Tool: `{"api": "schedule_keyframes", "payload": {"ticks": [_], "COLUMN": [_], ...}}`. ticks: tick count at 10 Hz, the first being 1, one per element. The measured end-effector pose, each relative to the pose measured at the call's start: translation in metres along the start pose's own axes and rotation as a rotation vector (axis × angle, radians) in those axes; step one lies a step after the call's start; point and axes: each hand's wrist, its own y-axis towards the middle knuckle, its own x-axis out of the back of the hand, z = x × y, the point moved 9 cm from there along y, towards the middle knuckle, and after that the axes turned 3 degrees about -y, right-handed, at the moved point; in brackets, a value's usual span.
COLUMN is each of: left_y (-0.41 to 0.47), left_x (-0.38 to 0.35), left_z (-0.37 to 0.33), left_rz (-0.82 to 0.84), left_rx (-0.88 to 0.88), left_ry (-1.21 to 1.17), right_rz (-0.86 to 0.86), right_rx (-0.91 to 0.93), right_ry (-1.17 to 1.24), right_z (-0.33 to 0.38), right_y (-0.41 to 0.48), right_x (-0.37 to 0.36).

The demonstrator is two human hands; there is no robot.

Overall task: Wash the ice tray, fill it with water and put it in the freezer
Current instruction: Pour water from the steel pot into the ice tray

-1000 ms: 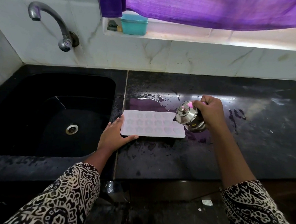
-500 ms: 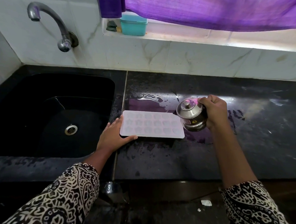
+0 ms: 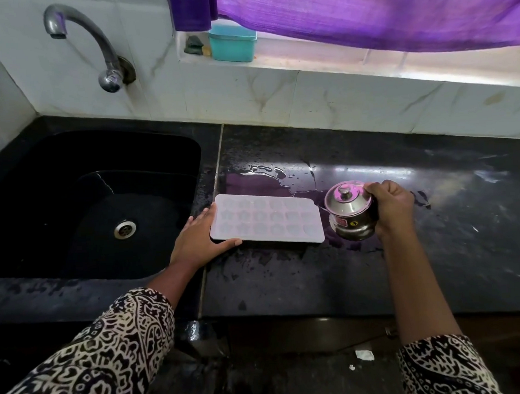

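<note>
Red label (image 3: 341,222), writing illegible, on steel pot (image 3: 351,205) in right hand (image 3: 392,205).

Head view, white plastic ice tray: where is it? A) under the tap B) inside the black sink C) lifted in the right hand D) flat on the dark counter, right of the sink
D: the white plastic ice tray lies flat on the wet dark stone counter, right of the black sink. The left hand rests against its left end, while the right hand grips a small steel lidded pot.
</note>
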Motion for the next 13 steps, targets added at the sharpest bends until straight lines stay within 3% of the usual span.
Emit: {"api": "schedule_keyframes", "payload": {"ticks": [4, 13], "left_y": [-0.001, -0.002], "left_x": [0.001, 0.002], "left_z": [-0.002, -0.003], "left_rz": [-0.006, 0.006], "left_rx": [0.001, 0.015], "left_ry": [-0.001, -0.005], "right_rz": [-0.007, 0.042], "right_rx": [0.111, 0.182], "right_ry": [-0.214, -0.419], "right_z": [-0.009, -0.013], "right_y": [-0.008, -0.007], "right_x": [0.007, -0.007]}}
